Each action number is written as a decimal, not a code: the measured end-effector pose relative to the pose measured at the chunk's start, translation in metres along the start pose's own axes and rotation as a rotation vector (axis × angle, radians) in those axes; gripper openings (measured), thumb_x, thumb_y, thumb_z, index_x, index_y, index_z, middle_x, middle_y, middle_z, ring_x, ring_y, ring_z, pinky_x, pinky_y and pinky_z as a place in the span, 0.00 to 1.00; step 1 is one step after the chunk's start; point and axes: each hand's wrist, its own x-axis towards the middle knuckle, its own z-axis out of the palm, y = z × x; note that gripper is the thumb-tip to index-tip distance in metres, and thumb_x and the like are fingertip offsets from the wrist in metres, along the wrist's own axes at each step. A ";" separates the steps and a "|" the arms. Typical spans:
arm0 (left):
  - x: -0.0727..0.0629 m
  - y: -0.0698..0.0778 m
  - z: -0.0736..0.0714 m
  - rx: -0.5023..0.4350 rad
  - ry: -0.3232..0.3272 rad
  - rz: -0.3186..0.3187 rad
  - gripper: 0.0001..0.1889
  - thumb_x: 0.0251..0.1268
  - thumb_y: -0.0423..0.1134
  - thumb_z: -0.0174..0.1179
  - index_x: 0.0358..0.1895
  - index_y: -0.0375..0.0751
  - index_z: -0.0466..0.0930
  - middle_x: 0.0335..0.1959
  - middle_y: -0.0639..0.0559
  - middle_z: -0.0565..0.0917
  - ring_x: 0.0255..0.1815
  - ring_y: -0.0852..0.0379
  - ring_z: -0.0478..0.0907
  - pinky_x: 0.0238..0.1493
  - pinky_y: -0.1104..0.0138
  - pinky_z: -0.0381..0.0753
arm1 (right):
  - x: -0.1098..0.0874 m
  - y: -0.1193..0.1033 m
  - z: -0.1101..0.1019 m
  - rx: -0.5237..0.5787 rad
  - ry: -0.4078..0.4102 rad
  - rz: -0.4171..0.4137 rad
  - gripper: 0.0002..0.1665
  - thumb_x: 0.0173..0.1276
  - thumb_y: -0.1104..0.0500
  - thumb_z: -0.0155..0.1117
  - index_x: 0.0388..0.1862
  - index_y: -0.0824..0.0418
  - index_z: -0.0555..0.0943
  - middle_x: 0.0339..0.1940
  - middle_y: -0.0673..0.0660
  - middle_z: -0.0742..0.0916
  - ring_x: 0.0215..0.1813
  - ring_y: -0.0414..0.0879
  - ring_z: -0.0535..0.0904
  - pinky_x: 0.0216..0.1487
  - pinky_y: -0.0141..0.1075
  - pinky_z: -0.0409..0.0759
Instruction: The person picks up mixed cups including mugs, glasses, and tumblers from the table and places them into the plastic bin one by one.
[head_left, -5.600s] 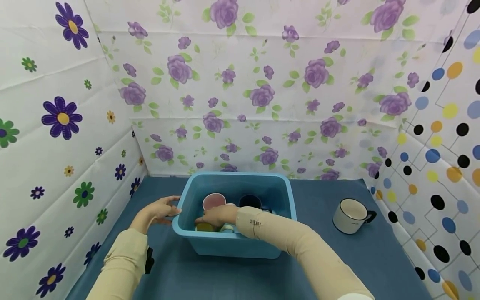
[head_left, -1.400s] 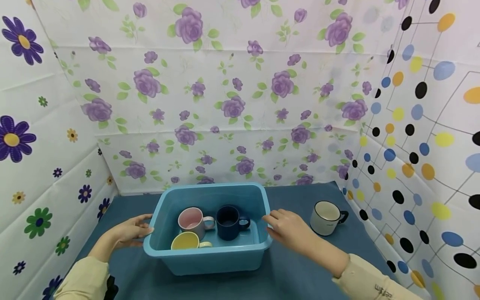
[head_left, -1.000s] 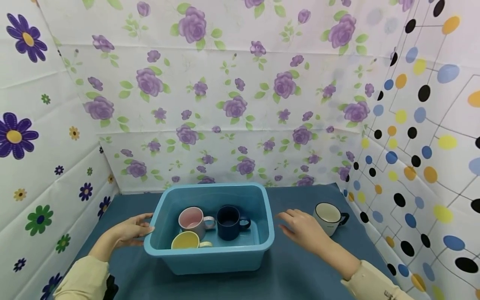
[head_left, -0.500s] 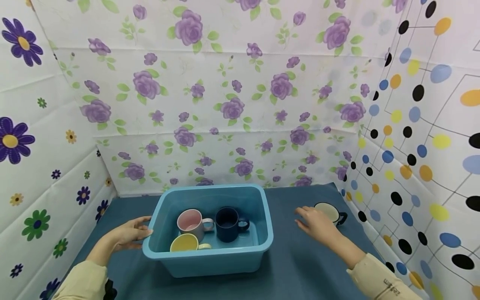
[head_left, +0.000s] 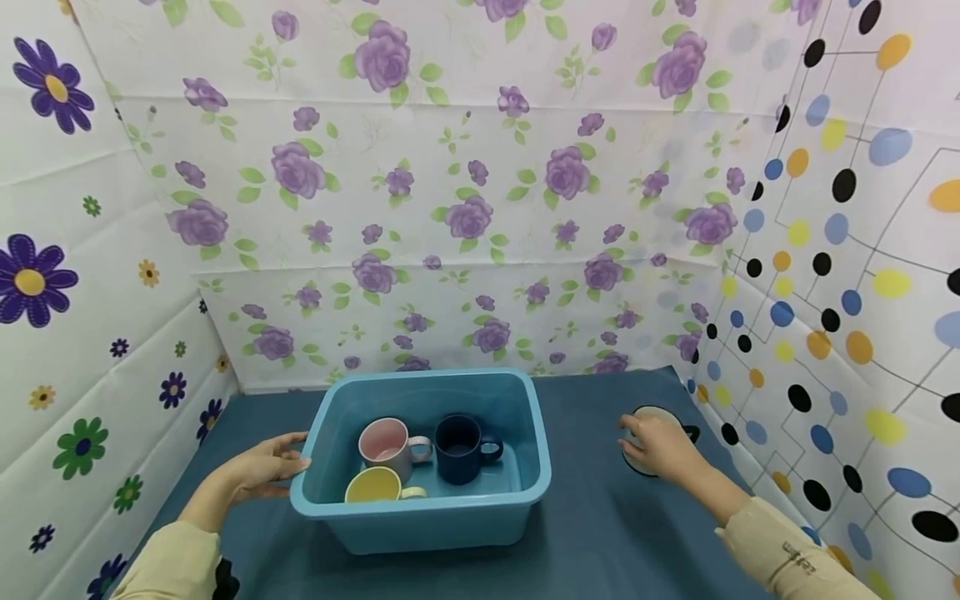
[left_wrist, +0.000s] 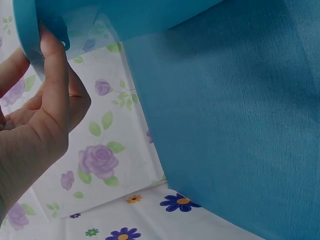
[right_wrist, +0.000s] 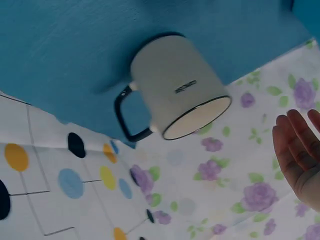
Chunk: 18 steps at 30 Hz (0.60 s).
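A light blue plastic bin point(head_left: 435, 529) stands on the table, with my left hand point(head_left: 258, 471) at its left rim. In the left wrist view the fingers point(left_wrist: 55, 80) sit on both sides of the rim's lip. Inside the bin are a pink mug point(head_left: 384, 442), a navy mug point(head_left: 459, 450) and a yellow mug point(head_left: 372, 485). My right hand point(head_left: 662, 446) hovers over a white mug with a dark rim and handle, partly hiding it in the head view. The right wrist view shows this white mug point(right_wrist: 175, 85) upright, apart from the loosely extended fingers point(right_wrist: 295, 140).
A dark blue cloth point(head_left: 577, 542) covers the table. Floral sheets point(head_left: 465, 208) rise behind and at the left, and a dotted sheet point(head_left: 862, 333) stands close on the right, beyond the white mug.
My right hand was inside the bin, then at its right rim, and has since moved right to over the white mug. The left hand stays at the left rim.
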 end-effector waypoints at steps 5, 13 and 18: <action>0.000 0.001 0.000 -0.012 -0.009 -0.004 0.39 0.70 0.38 0.53 0.72 0.26 0.38 0.55 0.33 0.72 0.46 0.55 0.78 0.51 0.50 0.79 | -0.006 0.014 0.003 0.010 -0.051 0.053 0.15 0.58 0.56 0.70 0.43 0.58 0.80 0.33 0.54 0.85 0.28 0.42 0.80 0.23 0.32 0.75; 0.001 0.000 -0.002 0.000 -0.027 -0.008 0.41 0.70 0.39 0.53 0.72 0.26 0.35 0.55 0.34 0.72 0.46 0.56 0.78 0.50 0.51 0.80 | -0.008 0.033 -0.001 0.032 -0.200 0.057 0.24 0.56 0.52 0.71 0.50 0.58 0.79 0.48 0.61 0.82 0.42 0.56 0.79 0.29 0.39 0.77; 0.002 -0.001 -0.003 0.000 -0.028 -0.004 0.40 0.70 0.39 0.53 0.72 0.26 0.37 0.53 0.36 0.73 0.44 0.56 0.78 0.50 0.52 0.80 | -0.003 0.043 -0.008 0.052 -0.326 0.090 0.30 0.55 0.48 0.71 0.54 0.60 0.77 0.51 0.64 0.80 0.47 0.62 0.76 0.36 0.49 0.77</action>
